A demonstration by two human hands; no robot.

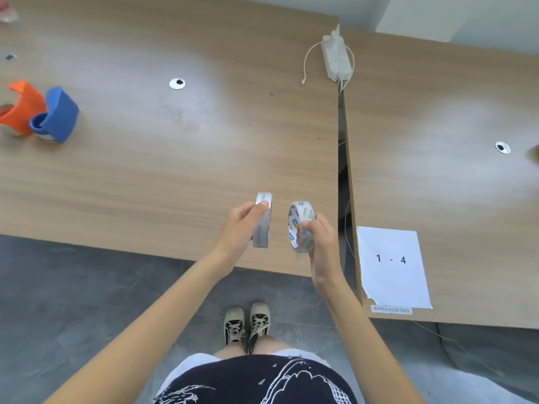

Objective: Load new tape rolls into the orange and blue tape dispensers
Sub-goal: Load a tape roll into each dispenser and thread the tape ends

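My left hand (243, 227) grips a clear tape roll (262, 233) held on edge above the front of the wooden table (163, 158). My right hand (318, 237) holds a second tape roll (297, 212), its blue-and-white printed core facing left. The two rolls sit side by side, a small gap between them. Far to the left on the table stand the orange tape dispenser (20, 107) and the blue tape dispenser (58, 113), touching each other, well away from both hands.
A second table (437, 126) adjoins on the right across a narrow gap, with a paper sheet marked "1 - 4" (392, 266). A white power strip (335, 55) with a cable lies at the back. Round cable grommets (177, 83) sit in the tabletops.
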